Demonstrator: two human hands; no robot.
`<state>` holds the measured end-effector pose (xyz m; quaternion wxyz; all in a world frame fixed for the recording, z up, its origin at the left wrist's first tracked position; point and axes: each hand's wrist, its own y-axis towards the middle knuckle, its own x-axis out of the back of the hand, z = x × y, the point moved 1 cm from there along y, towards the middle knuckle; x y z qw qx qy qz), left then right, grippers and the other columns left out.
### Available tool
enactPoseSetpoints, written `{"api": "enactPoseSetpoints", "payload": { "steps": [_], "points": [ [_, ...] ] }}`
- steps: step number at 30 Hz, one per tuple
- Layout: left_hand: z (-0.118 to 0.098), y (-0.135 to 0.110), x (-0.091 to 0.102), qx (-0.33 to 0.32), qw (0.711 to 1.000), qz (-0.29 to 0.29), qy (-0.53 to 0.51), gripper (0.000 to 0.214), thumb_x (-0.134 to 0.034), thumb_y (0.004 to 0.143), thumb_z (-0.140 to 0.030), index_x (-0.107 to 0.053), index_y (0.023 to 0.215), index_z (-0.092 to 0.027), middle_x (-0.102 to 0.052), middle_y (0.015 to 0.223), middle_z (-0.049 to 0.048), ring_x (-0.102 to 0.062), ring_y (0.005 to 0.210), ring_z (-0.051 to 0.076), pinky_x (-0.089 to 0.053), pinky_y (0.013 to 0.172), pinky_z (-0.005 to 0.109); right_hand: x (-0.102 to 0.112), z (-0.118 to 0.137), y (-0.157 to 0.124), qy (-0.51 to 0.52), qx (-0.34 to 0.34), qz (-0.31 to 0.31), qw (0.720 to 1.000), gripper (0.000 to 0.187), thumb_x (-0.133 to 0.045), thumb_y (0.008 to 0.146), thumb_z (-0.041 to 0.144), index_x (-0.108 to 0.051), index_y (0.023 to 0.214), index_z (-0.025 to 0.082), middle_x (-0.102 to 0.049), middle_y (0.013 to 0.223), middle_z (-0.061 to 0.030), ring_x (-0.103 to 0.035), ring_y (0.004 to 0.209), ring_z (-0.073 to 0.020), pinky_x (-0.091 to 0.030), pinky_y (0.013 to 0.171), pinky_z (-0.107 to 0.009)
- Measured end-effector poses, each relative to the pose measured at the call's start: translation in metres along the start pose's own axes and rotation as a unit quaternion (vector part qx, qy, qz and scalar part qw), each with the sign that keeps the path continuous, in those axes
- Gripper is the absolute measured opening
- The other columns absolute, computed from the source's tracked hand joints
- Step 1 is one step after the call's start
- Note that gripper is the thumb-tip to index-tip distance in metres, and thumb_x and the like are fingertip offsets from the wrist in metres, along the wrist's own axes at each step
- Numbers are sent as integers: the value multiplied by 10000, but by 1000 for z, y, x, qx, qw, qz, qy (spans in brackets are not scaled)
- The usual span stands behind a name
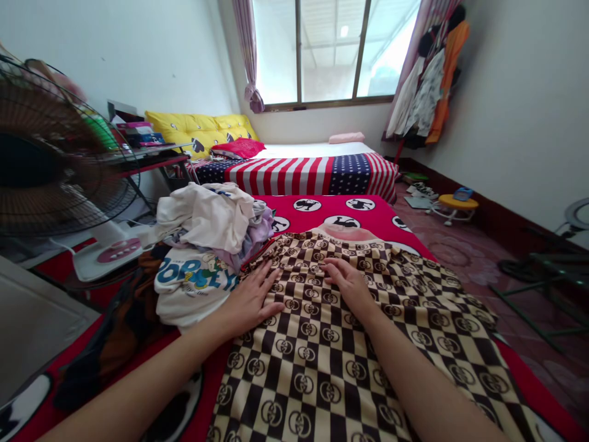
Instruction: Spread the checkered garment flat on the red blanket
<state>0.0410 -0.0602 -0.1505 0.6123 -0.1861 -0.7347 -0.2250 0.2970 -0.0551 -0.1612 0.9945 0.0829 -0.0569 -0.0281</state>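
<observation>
A brown and cream checked garment (317,344) with a ring-shaped print lies spread out in front of me, slightly wrinkled toward its far edge. My left hand (255,298) rests flat on its left part, fingers stretched and thumb apart. On the upper middle of the cloth lies my right hand (347,282), its fingers loosely extended and touching the fabric. Neither hand grips anything. Left of my left hand is a heap of crumpled clothes (207,215), white and lilac, above a white printed shirt (193,288).
Beneath everything is a red bedspread (299,215) with white ovals. A fan (41,153) stands close on the left. A dark orange-patterned cloth (124,325) lies at the left edge. Beyond is a bed with a flag-striped cover (285,175); a yellow stool (458,201) stands right.
</observation>
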Motion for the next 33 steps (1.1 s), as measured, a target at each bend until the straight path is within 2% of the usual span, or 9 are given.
{"api": "enactPoseSetpoints", "payload": {
  "steps": [4,7,10,13,17,21,24,28,33],
  "points": [
    [1,-22,9,-67,997,-43,-20,579,-499,919,-352,-361,1462,-201,-162,1589,111,-123,1466,278,-224,1171,455,5,27,-1,69,-8,-4,998,379,-646,799,483,-649,1038,189,-680,1053,-78,-632,1042,-235,-569,845,-363],
    [-9,-37,18,-94,993,-52,-42,366,-489,918,-274,-569,1274,-250,-388,1491,76,-325,1391,254,-310,1131,411,7,51,-5,49,13,1,999,336,-641,817,448,-666,1042,200,-690,1055,-74,-646,1016,-229,-570,797,-336],
    [-11,-51,27,4,998,-55,-34,225,-460,921,-290,-654,1014,-224,-617,1181,86,-581,1093,230,-462,930,344,3,66,-12,11,23,40,999,288,-618,832,432,-691,980,197,-703,1004,-68,-672,927,-217,-561,712,-304],
    [-1,-61,34,141,989,-33,-24,232,-429,911,-277,-638,853,-196,-669,882,78,-633,835,225,-466,754,321,-4,69,-18,-19,-8,89,996,243,-610,831,398,-699,908,185,-711,932,-60,-685,824,-193,-546,688,-296],
    [6,-69,34,175,973,36,-147,246,-467,872,-306,-651,764,-184,-674,736,60,-638,722,217,-432,659,281,-8,65,-26,-78,-43,154,984,198,-601,829,347,-708,876,186,-714,831,-51,-674,753,-181,-531,651,-288],
    [-3,-75,25,215,899,117,-364,439,-498,842,-550,-622,680,-161,-571,535,5,-551,509,165,-361,486,229,-2,68,-35,-151,-16,213,965,179,-617,816,338,-734,871,214,-707,779,-40,-653,719,-188,-522,630,-292],
    [-15,-79,24,187,837,120,-499,388,-670,730,-532,-632,727,-145,-655,700,14,-608,672,173,-438,594,220,10,76,-48,-202,9,242,949,181,-602,826,341,-744,863,234,-699,791,-44,-630,704,-182,-501,601,-270],
    [-34,-87,34,201,703,125,-670,412,-780,672,-391,-649,982,-152,-707,991,74,-656,942,229,-493,848,301,33,86,-78,-267,9,256,929,185,-566,851,351,-733,868,273,-690,810,-47,-609,687,-175,-476,577,-249],
    [-44,-98,37,284,556,80,-778,458,-771,698,-340,-624,1094,-163,-711,1040,103,-692,898,245,-540,808,334,53,90,-130,-326,35,255,909,209,-617,760,230,-723,905,337,-706,882,-42,-650,737,-172,-505,637,-243]
  ]
}}
